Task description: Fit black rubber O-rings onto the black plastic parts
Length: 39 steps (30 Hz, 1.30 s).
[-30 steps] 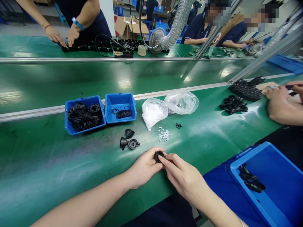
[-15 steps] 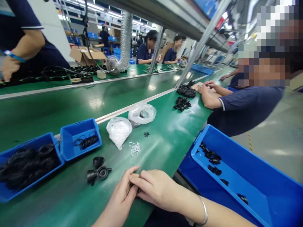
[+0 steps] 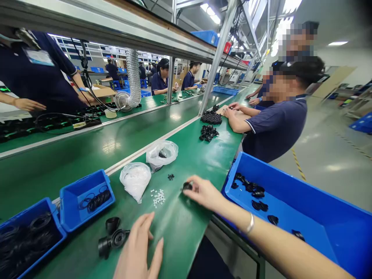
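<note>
My right hand (image 3: 202, 192) pinches a small round black plastic part (image 3: 186, 186) just above the green bench, right of the white bits. My left hand (image 3: 139, 246) is empty, its fingers apart, low over the bench. Beside its fingertips lies a cluster of black plastic parts (image 3: 112, 238), some ring-shaped. A loose pile of small white pieces (image 3: 158, 197) and a smaller heap of tiny black pieces (image 3: 171, 177) rest farther off. Behind them stand a clear bag of white pieces (image 3: 135, 179) and an open bag (image 3: 162, 155) with something dark inside.
At the left are two blue bins (image 3: 84, 201) with black rings. A large blue crate (image 3: 305, 205) holding black parts stands at the bench's right edge. Farther along, a co-worker (image 3: 276, 112) sits beside black part piles (image 3: 208, 133). A metal post (image 3: 216, 58) rises beyond the bench strip.
My hands have come apart. The right has moved away to the right and forward with the black part; the left has opened. The view has turned somewhat to the right.
</note>
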Tool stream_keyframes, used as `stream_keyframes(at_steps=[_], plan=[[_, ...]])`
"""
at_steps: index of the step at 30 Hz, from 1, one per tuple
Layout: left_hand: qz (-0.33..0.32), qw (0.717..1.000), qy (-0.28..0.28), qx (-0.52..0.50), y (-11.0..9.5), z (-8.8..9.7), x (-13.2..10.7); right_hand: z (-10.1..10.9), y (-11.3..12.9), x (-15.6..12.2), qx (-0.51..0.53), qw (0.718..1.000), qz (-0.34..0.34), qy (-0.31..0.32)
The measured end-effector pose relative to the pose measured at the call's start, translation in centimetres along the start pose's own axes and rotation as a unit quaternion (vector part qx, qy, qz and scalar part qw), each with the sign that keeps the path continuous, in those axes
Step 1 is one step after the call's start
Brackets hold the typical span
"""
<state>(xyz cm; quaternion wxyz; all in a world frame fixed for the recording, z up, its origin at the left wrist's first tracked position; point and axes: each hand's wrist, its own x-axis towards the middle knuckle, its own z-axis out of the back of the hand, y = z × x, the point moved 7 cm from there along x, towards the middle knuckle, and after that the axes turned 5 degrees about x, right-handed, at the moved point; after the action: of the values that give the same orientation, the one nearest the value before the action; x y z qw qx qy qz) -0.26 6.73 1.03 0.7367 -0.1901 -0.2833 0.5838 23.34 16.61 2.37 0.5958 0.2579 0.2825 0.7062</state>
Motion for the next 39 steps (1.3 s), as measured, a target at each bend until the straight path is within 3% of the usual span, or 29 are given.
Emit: stream_keyframes(at_steps=[2, 5, 7, 10, 13, 17, 22, 27, 30, 33, 39], plan=[[-0.028, 0.988, -0.049, 0.145, -0.1, 1.8, 0.6, 2.6, -3.0, 3.0, -0.002, 0.999, -0.039, -0.035], [-0.032, 0.948, -0.072, 0.309, 0.8, 2.4, 0.9, 5.1, -6.1, 5.9, 0.001, 0.994, -0.065, -0.085], [-0.014, 0.920, -0.060, 0.388, 1.8, 2.2, 0.7, 5.3, -7.2, 6.5, 0.005, 0.991, -0.073, -0.110], [0.000, 0.886, -0.008, 0.463, 2.9, 1.7, 0.4, 4.2, -7.4, 5.8, 0.010, 0.990, -0.063, -0.126], [-0.013, 0.865, 0.029, 0.501, 2.9, 2.0, 0.5, 2.3, -6.4, 4.4, 0.021, 0.995, -0.024, -0.098], [-0.011, 0.850, 0.034, 0.526, 2.7, 3.1, 1.1, 0.3, -4.4, 3.3, 0.029, 0.998, 0.030, -0.042], [-0.001, 0.860, 0.043, 0.508, 3.2, 3.4, 1.5, -1.8, -1.6, 4.0, 0.030, 0.995, 0.095, -0.005], [-0.018, 0.872, -0.003, 0.490, 3.3, 3.8, 1.6, -4.0, 1.3, 4.6, 0.018, 0.989, 0.143, -0.013], [0.025, 0.869, -0.014, 0.493, 3.4, 4.7, 1.6, -5.4, 2.9, 4.4, 0.004, 0.984, 0.178, 0.009], [0.070, 0.865, 0.002, 0.497, 3.5, 5.4, 1.5, -6.3, 3.9, 4.4, -0.020, 0.980, 0.195, 0.024], [0.086, 0.873, 0.067, 0.476, 3.9, 5.0, 1.6, -7.5, 5.6, 5.5, -0.096, 0.975, 0.196, 0.049]])
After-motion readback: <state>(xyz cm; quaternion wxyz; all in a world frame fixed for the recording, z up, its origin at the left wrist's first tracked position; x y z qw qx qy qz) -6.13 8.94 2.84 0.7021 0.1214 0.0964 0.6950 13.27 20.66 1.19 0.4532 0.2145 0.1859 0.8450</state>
